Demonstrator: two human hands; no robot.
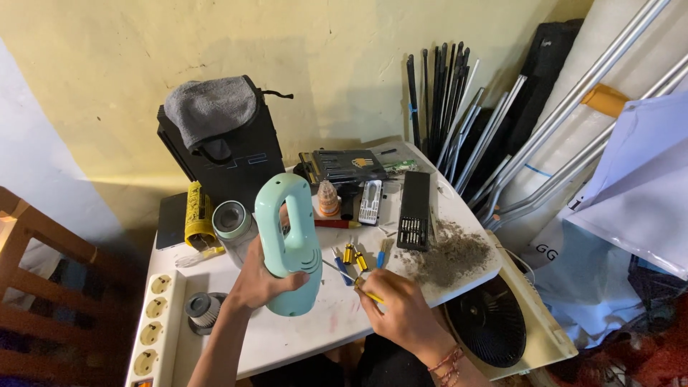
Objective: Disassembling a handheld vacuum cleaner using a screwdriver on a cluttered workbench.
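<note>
Left hand (258, 283): fingers wrapped around the lower body of a mint-green handheld vacuum (289, 244), holding it upright just above the counter (301, 333).
Right hand (401, 312): fingers pinched closed on a thin yellow-handled screwdriver (367, 292), its tip pointing toward the vacuum's base.
Vacuum: loop handle at the top, slotted vents on its side, standing near the counter's front, between the two hands.
Just beyond the right hand: small yellow and blue screwdriver bits (356, 256) scattered on the white counter.
Further right: a pile of grey dust (448, 254) spread on the counter, beside a long black bit case (414, 210) lying open.
Behind the vacuum: a red and yellow pencil (335, 223), a small orange bottle (328, 198).
Left of the vacuum: a round clear dust cup (231, 222) and a yellow roll (197, 213).
Front left: a round pleated filter (203, 309) next to a cream power strip (152, 322).
Back: a black box (229, 154) topped with a grey cloth (210, 107).
</note>
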